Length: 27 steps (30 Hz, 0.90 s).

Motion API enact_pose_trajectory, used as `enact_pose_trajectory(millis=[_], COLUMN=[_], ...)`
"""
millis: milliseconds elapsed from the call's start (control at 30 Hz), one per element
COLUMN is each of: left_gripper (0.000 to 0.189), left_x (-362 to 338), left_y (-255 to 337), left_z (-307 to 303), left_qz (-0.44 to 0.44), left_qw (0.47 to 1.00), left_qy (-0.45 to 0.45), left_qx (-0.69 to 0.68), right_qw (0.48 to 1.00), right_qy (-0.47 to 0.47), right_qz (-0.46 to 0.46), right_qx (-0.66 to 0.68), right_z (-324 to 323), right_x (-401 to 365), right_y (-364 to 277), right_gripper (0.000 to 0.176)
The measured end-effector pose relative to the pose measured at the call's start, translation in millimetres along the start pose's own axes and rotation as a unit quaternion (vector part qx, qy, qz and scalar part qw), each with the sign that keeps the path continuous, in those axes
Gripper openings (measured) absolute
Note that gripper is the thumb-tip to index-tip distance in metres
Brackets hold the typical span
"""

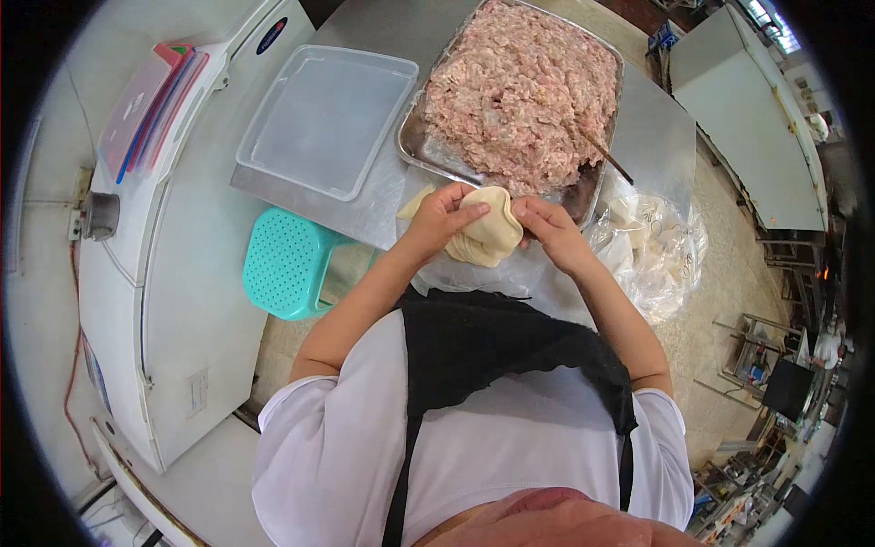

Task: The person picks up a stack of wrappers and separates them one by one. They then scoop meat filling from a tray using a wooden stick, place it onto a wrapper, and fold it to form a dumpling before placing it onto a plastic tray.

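Status: both hands on wrappers [490,235], a stack held between them, close to the body. Left hand [440,219] is curled around the stack's left edge, thumb on the top sheet, fingers half closed and gripping. Right hand [544,230] pinches the right edge with a narrow opening, fingertips touching dough. Top sheet looks slightly lifted; can't tell the sheet count. Tray [412,146] of mince [519,91] sits just beyond both hands, near rim right by the stack. Stick [605,155] lies in the mince, beyond the right hand. Bag [658,253] with more dough is just right of the right hand. Clear tub [324,118] is beyond and left of the left hand. Teal stool [284,263] is left of the left forearm, below table level.
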<state>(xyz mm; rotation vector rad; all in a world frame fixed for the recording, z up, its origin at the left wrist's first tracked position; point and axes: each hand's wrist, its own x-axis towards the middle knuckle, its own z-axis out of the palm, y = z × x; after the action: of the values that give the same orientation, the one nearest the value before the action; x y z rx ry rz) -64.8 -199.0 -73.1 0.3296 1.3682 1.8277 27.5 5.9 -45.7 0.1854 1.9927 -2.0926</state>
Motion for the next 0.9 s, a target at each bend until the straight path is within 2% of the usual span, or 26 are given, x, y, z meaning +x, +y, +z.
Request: enact_pose_trajectory(millis=[133,200,233,300,333,400,533,567,600,733,767,800,900], left_gripper=[0.025,0.024,0.024,0.024,0.024,0.026,0.025,0.025,0.025,0.025,0.023,0.022,0.019], left_x=[3,5,6,7,5,-1,-3,-2,-1,-2,-6,-9,-12], left_y=[6,9,9,10,12,22,28,30,31,35,38,41,48], left_z=[-9,-15,-15,-14,-15,-15,-10,-8,-7,-16,-13,-10,-2], left_qz=[0.032,0.006,0.004,0.166,0.165,0.201,0.140,0.270,0.390,0.359,0.207,0.040,0.037], left_qw=[0.999,0.999,0.999,0.958,0.958,0.920,0.936,0.864,0.763,0.803,0.927,0.988,0.993], left_qy=[0.020,0.009,0.005,0.103,0.098,0.078,0.009,0.079,0.146,0.076,0.007,-0.062,-0.087], left_qx=[0.024,0.038,0.038,0.212,0.212,0.329,0.324,0.417,0.494,0.469,0.313,0.136,0.071], right_qw=[0.999,0.993,0.993,0.988,0.988,0.982,0.967,0.960,0.952,0.955,0.970,0.981,0.983], right_qy=[0.040,0.030,0.035,0.065,0.070,0.102,0.132,0.144,0.157,0.179,0.172,0.164,0.159], right_qz=[-0.004,-0.001,0.000,0.011,0.012,0.015,-0.041,-0.069,-0.096,-0.111,-0.085,-0.058,-0.044], right_qx=[-0.002,-0.118,-0.117,-0.140,-0.139,-0.157,-0.216,-0.230,-0.243,-0.210,-0.147,-0.083,-0.079], right_z=[8,7,7,10,12,19,32,37,40,41,41,42,46], right_x=[-3,-3,-2,-1,-2,-3,-1,0,0,4,5,5,6], right_y=[-10,-7,-7,-8,-10,-20,-18,-22,-24,-25,-24,-24,-30], right_gripper=[0.025,0.024,0.024,0.025,0.025,0.025,0.025,0.025,0.024,0.023,0.023,0.022,0.018])
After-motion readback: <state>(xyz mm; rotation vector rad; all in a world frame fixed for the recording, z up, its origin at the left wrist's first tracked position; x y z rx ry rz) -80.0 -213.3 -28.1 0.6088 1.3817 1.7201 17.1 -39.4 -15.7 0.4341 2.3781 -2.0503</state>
